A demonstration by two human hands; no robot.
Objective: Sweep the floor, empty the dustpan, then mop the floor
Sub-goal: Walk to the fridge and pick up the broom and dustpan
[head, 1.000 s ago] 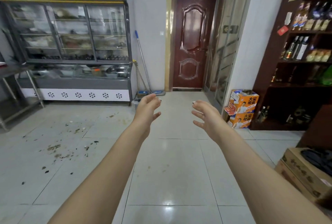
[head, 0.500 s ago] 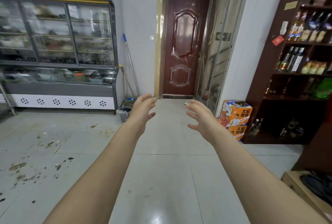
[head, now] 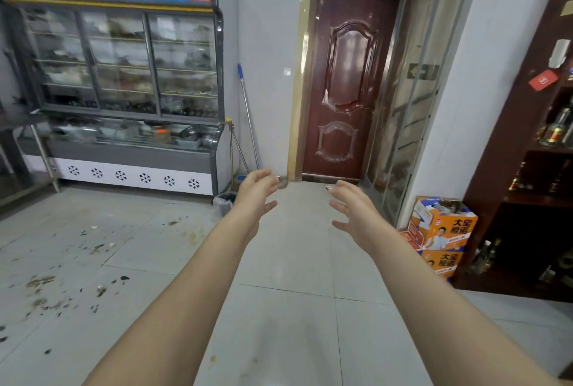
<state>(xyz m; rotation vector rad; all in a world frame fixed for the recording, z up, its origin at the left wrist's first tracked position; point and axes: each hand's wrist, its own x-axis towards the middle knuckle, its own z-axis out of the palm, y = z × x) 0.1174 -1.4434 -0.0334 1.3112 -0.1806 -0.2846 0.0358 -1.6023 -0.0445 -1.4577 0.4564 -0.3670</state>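
Both my arms reach forward over the tiled floor. My left hand and my right hand are empty, fingers spread and curled a little. A mop with a blue-tipped metal handle leans on the far wall beside the display fridge, its head partly hidden behind my left hand. Next to it stands a thin yellow-topped handle, whose lower end I cannot make out. Dark scraps and dirt lie scattered on the floor at the left.
A glass display fridge fills the left wall, with a small bin at its corner. A dark red door is straight ahead. Orange cartons and a dark wooden bottle shelf stand at the right.
I have walked closer to the door and the mop corner; fridge and door look larger. Both hands stay raised and empty, fingers spread.
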